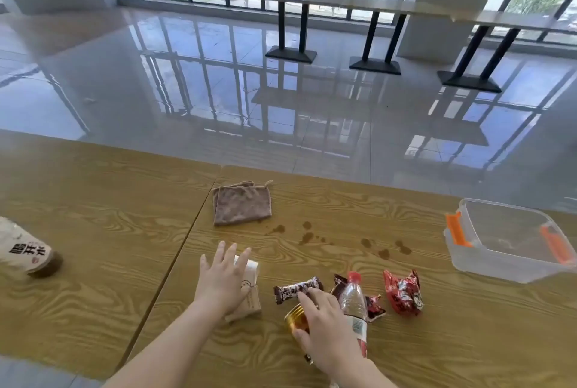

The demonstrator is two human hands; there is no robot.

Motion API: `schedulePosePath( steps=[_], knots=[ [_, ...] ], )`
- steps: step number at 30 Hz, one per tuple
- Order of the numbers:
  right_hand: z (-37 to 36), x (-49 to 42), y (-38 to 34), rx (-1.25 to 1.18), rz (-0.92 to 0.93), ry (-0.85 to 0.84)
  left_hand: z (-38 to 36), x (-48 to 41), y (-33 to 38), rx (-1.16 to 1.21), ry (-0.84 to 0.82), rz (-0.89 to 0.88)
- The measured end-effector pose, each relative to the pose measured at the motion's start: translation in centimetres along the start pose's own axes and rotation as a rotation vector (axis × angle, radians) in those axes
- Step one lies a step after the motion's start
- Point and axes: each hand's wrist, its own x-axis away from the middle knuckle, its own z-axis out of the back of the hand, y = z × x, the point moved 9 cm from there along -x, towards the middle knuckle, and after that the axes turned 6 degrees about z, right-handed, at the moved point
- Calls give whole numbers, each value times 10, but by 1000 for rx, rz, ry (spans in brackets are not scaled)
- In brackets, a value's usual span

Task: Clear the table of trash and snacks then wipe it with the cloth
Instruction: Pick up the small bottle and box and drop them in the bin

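Two wood-grain tabletops (93,231) butt together along a dark seam, their laminate swirled in yellow-brown. On the far right sits a clear, boxy plastic container (505,244) with orange clips. A folded brown cloth (242,204), soft and nubbly, lies near the far edge, with dark liquid spots (307,236) just in front of it. At the left edge lies a white-labelled bottle (25,250). A clear ribbed bottle (354,303) with a red cap lies near the front, beside crinkled red wrappers (402,292) and a dark candy bar (296,289). The left hand (223,281) rests flat, fingers spread, on a pale paper cup (249,287). The right hand (321,325) curls loosely over a shiny gold can (295,317).
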Motion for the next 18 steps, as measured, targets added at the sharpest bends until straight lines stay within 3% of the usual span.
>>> schedulePosePath(
  steps=[7, 18],
  knots=[
    [-24, -2, 2, -15, -88, -69, -18, -25, -1, -80, -92, -87],
    [-8, -4, -7, -81, -131, 94, 18, -30, -4, 66, 82, -228]
  ],
)
